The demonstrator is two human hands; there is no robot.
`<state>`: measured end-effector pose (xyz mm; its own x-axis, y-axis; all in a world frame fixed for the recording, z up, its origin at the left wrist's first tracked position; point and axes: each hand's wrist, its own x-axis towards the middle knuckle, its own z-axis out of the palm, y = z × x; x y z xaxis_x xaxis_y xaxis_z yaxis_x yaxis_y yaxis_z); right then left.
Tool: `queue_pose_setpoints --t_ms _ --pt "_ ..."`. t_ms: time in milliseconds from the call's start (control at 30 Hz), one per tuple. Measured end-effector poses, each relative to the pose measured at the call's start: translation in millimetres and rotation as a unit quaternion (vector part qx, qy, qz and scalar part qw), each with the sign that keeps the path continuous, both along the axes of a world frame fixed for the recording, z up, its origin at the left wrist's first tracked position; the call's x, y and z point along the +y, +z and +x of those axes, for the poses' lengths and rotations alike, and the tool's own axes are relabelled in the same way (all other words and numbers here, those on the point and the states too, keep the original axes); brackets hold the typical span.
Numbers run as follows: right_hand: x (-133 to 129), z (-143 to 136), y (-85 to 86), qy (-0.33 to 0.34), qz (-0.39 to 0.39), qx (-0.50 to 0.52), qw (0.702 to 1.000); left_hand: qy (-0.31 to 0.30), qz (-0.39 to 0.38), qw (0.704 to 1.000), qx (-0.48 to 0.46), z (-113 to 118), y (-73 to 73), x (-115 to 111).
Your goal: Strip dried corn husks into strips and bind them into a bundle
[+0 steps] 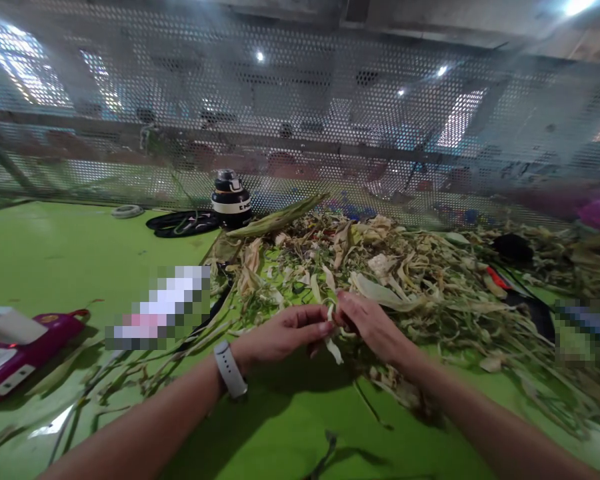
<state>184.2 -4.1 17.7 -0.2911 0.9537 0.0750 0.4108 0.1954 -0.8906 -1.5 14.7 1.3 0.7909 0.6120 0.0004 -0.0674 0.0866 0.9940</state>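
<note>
My left hand (293, 330), with a pale watch strap (231, 370) on its wrist, pinches a whitish-green strip of plant material (333, 337) between thumb and fingers. One end of the strip hangs below the fingertips, and its upper part curls between both hands. My right hand (365, 320) is closed at the strip's upper part, its fingertips beside the left ones and partly hidden. Just beyond the hands lies a heap of dry leaves and husks (420, 273), some of it touching or passing behind my right hand.
A black bottle (231, 203) and a black looped item (183, 223) stand near the perforated screen (290, 100). On the green table (100, 247), a purple power strip (35, 350) lies left, and a dark cable (215, 310) runs left of the heap.
</note>
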Motion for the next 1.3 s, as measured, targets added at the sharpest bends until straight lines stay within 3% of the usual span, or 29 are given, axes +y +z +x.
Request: queue_pose_setpoints --t_ms 67,233,467,600,833,967,1100,1300 --pt "-2 -2 0.4 0.017 0.010 -0.017 1.000 0.018 0.003 1.000 -0.012 1 0.4 0" --pt "-1 -2 1.8 0.059 -0.090 0.020 0.994 0.099 0.014 0.995 -0.027 2 0.3 -1" --pt "1 -4 -15.7 0.105 -0.069 0.103 0.987 0.124 0.006 0.992 -0.003 5 -1.9 -3" --pt "-3 -5 -13.5 0.088 -0.051 0.128 0.987 0.109 0.024 0.994 -0.006 7 2.5 -8" --pt "-7 -7 -12.0 -0.002 -0.008 0.165 0.986 0.087 0.030 0.995 -0.044 7 -1.2 -7" --pt "-9 -8 -10.7 -0.029 -0.055 0.191 0.980 0.084 0.033 0.995 -0.051 5 -2.7 -5" --pt "-8 -5 -7.4 -0.004 -0.097 0.196 0.976 0.076 0.034 0.996 -0.040 1 -0.3 -3" --pt "-2 -5 -7.5 -0.031 -0.110 0.176 0.978 0.093 0.015 0.995 -0.024 2 2.2 -3"
